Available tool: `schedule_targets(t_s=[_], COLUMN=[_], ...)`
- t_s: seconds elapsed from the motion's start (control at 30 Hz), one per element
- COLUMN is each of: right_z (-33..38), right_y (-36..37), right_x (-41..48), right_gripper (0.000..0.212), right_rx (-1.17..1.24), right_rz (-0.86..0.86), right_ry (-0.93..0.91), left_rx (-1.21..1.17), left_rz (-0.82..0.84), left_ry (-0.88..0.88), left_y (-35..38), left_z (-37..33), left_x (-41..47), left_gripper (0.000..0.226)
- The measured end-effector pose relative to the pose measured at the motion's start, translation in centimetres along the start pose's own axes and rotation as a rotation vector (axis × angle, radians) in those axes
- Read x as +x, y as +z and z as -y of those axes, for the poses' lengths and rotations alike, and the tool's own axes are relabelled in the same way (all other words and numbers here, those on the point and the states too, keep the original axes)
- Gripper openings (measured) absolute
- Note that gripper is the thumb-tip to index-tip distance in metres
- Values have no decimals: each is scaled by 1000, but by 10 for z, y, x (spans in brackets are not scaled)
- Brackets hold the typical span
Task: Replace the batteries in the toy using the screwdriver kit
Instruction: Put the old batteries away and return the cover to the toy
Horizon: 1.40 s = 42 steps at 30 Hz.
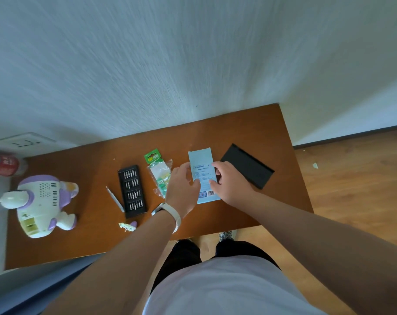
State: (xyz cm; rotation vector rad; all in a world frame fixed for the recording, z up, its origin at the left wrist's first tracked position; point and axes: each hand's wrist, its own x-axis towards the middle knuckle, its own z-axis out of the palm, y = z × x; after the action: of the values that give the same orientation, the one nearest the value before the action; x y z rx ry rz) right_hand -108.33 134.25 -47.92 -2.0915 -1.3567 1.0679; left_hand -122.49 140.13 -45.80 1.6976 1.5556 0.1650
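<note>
1. Brown wooden bench (261, 133) set against a pale wall carries everything; the person stands at its near edge.
2. Both hands meet on a blue carton (201, 160) that lies flat. The left hand (183, 185) curls over its left long edge. The right hand (230, 185) pinches its right long edge between thumb and forefinger.
3. Just right of the right hand lies a flat black sleeve (247, 165), beside the carton.
4. Just left of the left hand sits the battery pack (159, 171), its clear blister crumpled and partly hidden by the fingers.
5. Further left is the bit tray (132, 190), its rows of bits exposed, with the slim screwdriver handle (115, 198) just beside its far-left side.
6. Near the left wrist lies a small purple-and-white piece (128, 225), probably the battery cover.
7. Well apart, far to the left of both hands, the toy (40, 201) lies on its side; a yellowish bay shows at its near end and looks open.
8. Handling judgement: the toy looks like hollow hard plastic, so light and stiff but rounded and slippery. Its thin limbs and horn seem fragile, so it is best steadied around the broad white body, with the bay turned up. The bits are tiny and will roll if tipped.
</note>
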Motion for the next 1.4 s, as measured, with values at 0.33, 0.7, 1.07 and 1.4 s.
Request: schedule_targets(t_s=[0.33,0.7,1.07,1.4], right_z=[40,59,68,69], right_y=[9,33,46,57], right_x=[15,47,55,55], right_gripper=[25,29,39,34], right_rx=[-289,-488,-602,-546], right_rz=[13,92,169,114], right_ry=[-249,-423,-417,-416], left_rx=[209,226,-59,-129], left_rz=[-229,-139,-137,-91], left_ry=[-141,-231,-130,-84], left_y=[-41,-28,-30,-26], left_z=[45,59,82,90], left_x=[5,12,5,2], left_gripper=[65,81,70,63])
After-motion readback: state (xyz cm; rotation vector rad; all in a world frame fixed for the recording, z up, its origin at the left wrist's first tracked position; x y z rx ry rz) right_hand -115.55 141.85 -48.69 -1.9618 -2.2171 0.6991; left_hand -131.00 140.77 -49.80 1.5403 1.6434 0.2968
